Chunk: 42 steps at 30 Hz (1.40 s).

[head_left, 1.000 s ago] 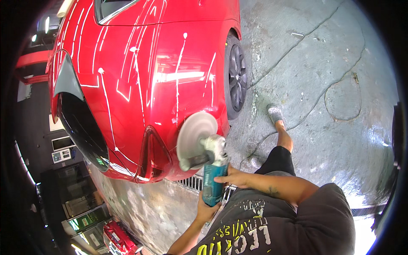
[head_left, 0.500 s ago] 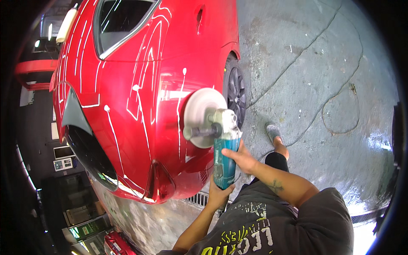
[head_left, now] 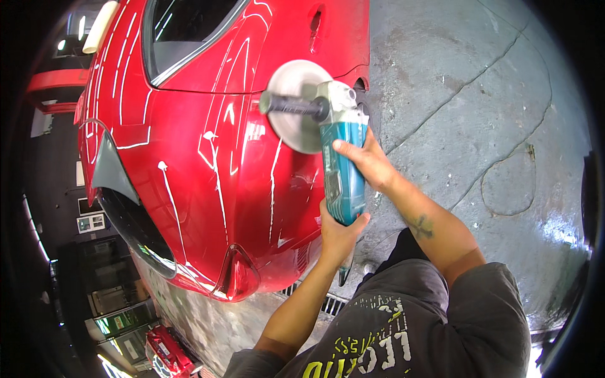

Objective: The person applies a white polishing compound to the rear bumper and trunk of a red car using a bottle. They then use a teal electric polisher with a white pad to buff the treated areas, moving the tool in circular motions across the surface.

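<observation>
Both my hands hold a teal and silver power polisher (head_left: 343, 176) with a round white pad (head_left: 293, 133). My right hand (head_left: 370, 162) is closed around the front of its body, thumb on top. Lower down, my left hand (head_left: 340, 234) is wrapped round the rear end, near the cord. A dark side handle (head_left: 290, 106) sticks out to the left, with neither hand on it. The pad is at the rear side panel of a glossy red car (head_left: 189, 120), above the wheel arch; whether it presses on the paint I cannot tell. The tool hides most of the wheel.
A long cord (head_left: 463, 89) runs over the grey floor (head_left: 441, 38) on the right and loops there. A floor grate (head_left: 333, 305) lies near my feet. The tail light (head_left: 239, 277) is close on the left. A red case (head_left: 169, 353) and shelving stand at lower left.
Both hands have carried the polisher up and forward along the car's side, from beside the wheel to higher on the panel. My arms are stretched further out. The foot seen earlier is now hidden.
</observation>
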{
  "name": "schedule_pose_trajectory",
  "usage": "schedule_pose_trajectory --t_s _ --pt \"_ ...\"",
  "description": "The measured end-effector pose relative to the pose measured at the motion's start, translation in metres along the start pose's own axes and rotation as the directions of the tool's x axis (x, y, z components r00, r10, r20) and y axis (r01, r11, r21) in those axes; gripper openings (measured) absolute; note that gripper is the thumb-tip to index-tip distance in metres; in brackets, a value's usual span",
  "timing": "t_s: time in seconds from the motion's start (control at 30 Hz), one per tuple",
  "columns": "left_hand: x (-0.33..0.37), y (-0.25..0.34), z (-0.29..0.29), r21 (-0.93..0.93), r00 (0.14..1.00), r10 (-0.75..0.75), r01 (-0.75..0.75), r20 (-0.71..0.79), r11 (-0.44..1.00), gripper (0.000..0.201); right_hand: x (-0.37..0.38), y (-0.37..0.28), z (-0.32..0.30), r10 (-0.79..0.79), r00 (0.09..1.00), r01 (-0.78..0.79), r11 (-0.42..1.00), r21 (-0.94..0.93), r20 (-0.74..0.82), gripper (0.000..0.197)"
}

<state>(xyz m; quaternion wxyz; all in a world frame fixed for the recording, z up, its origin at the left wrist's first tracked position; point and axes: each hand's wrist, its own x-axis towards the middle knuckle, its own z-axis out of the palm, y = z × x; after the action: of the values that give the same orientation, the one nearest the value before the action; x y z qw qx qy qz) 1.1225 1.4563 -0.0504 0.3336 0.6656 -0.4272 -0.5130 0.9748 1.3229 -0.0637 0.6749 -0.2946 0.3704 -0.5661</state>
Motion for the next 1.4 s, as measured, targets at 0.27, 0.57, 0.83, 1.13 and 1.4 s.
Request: schedule_pose_trajectory --t_s 0.27,0.57,0.83,1.13,1.4 --pt "-0.137 -0.083 -0.105 0.097 0.997 -0.036 0.042 -0.062 0.994 0.088 -0.153 0.092 0.091 -0.035 0.999 0.036 0.997 0.068 -0.006 0.108" --pt "-0.287 -0.152 -0.228 0.136 0.993 -0.034 0.049 -0.109 0.99 0.097 -0.31 0.192 0.182 0.032 0.981 -0.032 0.999 -0.006 0.193 0.114" --pt "-0.228 -0.149 -0.202 0.202 0.994 0.102 -0.109 0.042 0.973 0.102 -0.25 0.162 0.151 0.093 0.995 -0.089 0.978 0.188 -0.017 0.091" --pt "-0.103 -0.06 -0.084 0.156 0.987 0.145 -0.154 0.066 0.976 0.1 -0.104 0.053 0.069 0.026 0.997 -0.016 0.992 0.125 -0.078 0.09" --pt "-0.018 0.069 -0.001 0.281 0.969 0.248 -0.233 -0.021 0.931 0.091 0.022 -0.037 0.021 0.154 0.988 -0.149 0.939 0.31 0.011 0.087"
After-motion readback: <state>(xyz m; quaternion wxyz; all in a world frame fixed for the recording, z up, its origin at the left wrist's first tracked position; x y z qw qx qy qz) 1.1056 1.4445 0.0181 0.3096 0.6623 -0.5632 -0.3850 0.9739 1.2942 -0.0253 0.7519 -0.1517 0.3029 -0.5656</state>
